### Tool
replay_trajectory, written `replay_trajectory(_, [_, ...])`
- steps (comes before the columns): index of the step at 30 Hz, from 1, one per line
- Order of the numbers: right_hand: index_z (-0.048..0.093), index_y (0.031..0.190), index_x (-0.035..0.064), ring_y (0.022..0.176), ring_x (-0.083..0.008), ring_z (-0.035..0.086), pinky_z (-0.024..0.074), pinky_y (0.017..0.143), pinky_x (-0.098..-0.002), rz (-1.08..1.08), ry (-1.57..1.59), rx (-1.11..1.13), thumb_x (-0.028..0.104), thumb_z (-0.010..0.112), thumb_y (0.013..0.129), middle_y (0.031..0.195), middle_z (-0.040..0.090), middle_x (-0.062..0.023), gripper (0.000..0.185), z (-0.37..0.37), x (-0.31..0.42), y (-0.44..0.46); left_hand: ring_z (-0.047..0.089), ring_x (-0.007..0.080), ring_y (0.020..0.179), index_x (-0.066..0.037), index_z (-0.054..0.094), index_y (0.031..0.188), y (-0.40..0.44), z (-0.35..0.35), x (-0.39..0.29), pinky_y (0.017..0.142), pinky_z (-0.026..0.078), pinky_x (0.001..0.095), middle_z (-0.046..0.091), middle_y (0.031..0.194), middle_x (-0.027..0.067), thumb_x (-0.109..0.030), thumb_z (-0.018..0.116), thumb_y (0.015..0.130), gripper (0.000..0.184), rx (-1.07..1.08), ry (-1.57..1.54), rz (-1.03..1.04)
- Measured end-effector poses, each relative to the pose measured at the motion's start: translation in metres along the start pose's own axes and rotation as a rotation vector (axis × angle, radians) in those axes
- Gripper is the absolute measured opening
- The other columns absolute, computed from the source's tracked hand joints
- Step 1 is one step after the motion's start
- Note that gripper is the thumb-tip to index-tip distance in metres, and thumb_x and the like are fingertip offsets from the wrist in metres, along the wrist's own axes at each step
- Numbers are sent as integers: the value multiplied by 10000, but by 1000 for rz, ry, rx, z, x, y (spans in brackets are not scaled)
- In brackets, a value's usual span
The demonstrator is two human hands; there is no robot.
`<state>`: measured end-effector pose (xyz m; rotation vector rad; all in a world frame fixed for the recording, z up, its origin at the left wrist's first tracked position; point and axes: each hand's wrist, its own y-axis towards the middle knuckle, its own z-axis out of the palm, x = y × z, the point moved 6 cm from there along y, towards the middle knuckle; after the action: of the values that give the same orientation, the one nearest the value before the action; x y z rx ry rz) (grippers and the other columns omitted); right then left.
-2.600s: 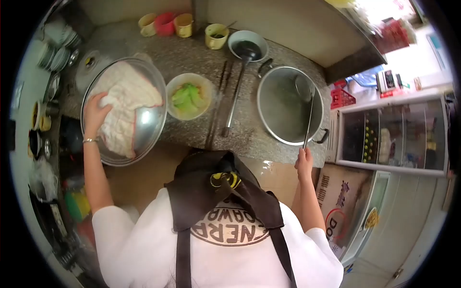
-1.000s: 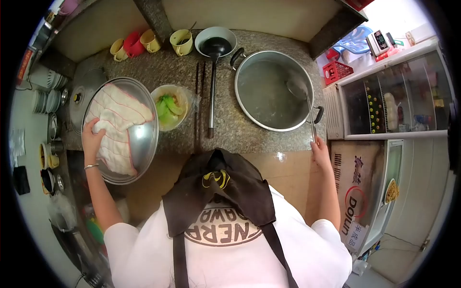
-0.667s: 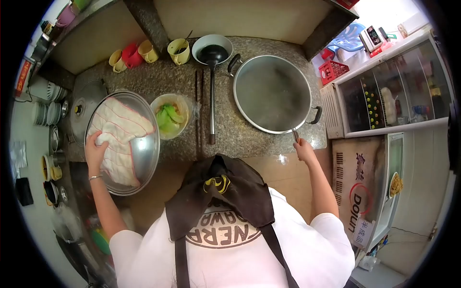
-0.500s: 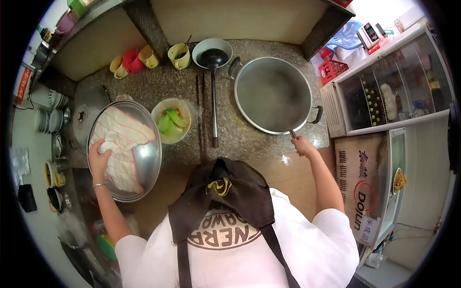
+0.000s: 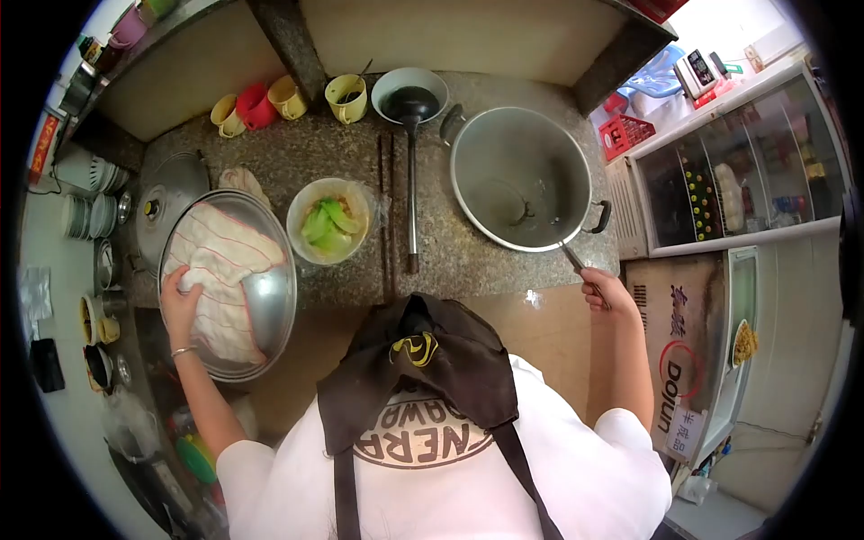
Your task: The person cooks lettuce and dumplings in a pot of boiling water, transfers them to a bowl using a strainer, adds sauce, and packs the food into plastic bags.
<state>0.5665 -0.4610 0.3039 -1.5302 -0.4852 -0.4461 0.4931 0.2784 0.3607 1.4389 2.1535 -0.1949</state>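
Nearest to me is the white shirt (image 5: 432, 504), where I read upside down the letters "NER" inside an oval print; the dark apron (image 5: 378, 396) covers a part. The left hand (image 5: 180, 299) is grasping a red-striped cloth (image 5: 225, 261) over a shiny metal lid (image 5: 274, 306); if the fingers grip also something below, I cannot tell. The right hand (image 5: 612, 295) is closed around the handle of a metal ladle (image 5: 573, 258), which crosses the rim of the large pot (image 5: 477, 144) on the counter. Between lid and pot stand a bowl of green leaves (image 5: 328, 220), long chopsticks (image 5: 388, 216) and a black ladle (image 5: 412, 193). The metal lid blocks my view of part of another lid (image 5: 171, 189). On the right, a carton (image 5: 688, 315) shows "Dojun" sideways, and a white label (image 5: 687, 436) reads "半成品". Farther back are yellow and red cups (image 5: 256, 106) and a glass-door refrigerator (image 5: 760, 171).
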Motion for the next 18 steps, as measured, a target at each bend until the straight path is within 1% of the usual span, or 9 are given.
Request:
replay_trajectory(1, [471,880,101,409,-57,320,247,372,-216,1,4,-6,215,529,826,586,399,22,139,1,-2,-5,535,234,866,4,567,981,3,1,7,780,414,296,555,930,114,-70,632,627,367,9,-17,-8])
replay_trajectory(3, [492,1036,68,404,-59,318,251,372,-223,-137,17,-122,211,542,821,592,399,22,263,-4,4,-15,535,233,867,5,567,982,8,3,8,780,415,296,555,930,114,-70,635,626,370,21,-38,-7])
replay_trajectory(4, [438,1180,21,405,-60,337,274,365,-226,-203,15,-114,193,545,819,606,415,20,414,-9,0,-9,537,235,863,7,568,980,10,3,5,776,417,296,556,931,115,-68,636,623,371,13,-17,-1])
replay_trajectory(7, [400,1215,-7,407,-60,359,302,363,-224,-365,-182,-221,171,540,820,626,440,15,455,-4,5,-2,541,237,856,8,572,975,18,6,0,770,420,296,559,933,116,-62,635,619,368,-2,-29,40])
replay_trajectory(13, [357,1242,-31,411,-53,372,306,350,-223,-562,-159,-279,133,533,823,663,472,10,484,18,11,-1,550,256,838,3,578,963,27,3,-27,753,429,309,564,922,125,-65,629,604,369,-3,-33,118])
replay_trajectory(15, [342,1252,-29,511,-55,436,360,425,-205,-704,-238,-320,116,539,821,740,506,-11,495,37,17,8,551,267,833,1,580,961,31,-1,-44,745,431,312,565,915,128,-71,628,599,372,-4,-12,146])
replay_trajectory(16, [327,1257,-38,667,-66,483,405,564,-194,-705,-174,-267,108,547,818,838,530,-45,513,50,16,16,545,271,838,-3,579,960,33,-1,-55,763,421,320,562,920,128,-82,632,595,377,15,4,155])
replay_trajectory(17, [321,1269,-11,753,-74,492,416,601,-202,-612,-201,-229,108,548,819,917,535,-67,518,70,22,10,540,275,842,-8,578,958,34,-1,-66,780,411,328,559,924,129,-93,635,590,381,36,18,164])
replay_trajectory(18, [325,1273,17,711,-91,505,423,547,-223,-684,-265,-233,128,557,818,924,558,-78,523,86,26,19,540,275,842,-8,578,958,36,-1,-78,780,411,328,559,924,129,-93,635,590,381,33,19,172])
